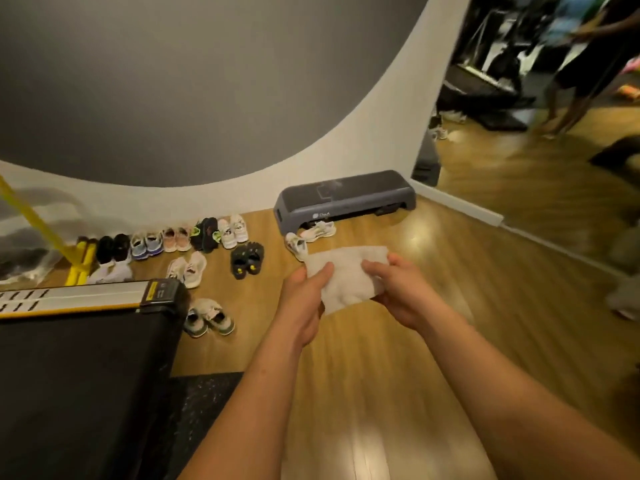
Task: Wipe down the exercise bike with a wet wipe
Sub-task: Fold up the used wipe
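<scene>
White rectangular wet wipe [349, 277] held mid-air over glossy wooden floor [519, 271], stretched between left hand [304, 296] and right hand [398, 292]. Fingers [375, 266] of each clamped on opposite edges, likely spreading it flat for wiping. Exercise bike not in view.

Wood floor [363, 375], grey step platform [346, 199] far side, paired shoes [176, 239] (mostly one row) — black treadmill [79, 375] left

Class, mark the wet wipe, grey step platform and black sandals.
wet wipe [348, 271], head view, middle of the sheet.
grey step platform [346, 190], head view, its top deck.
black sandals [255, 258], head view, the right sandal's upper.
</scene>
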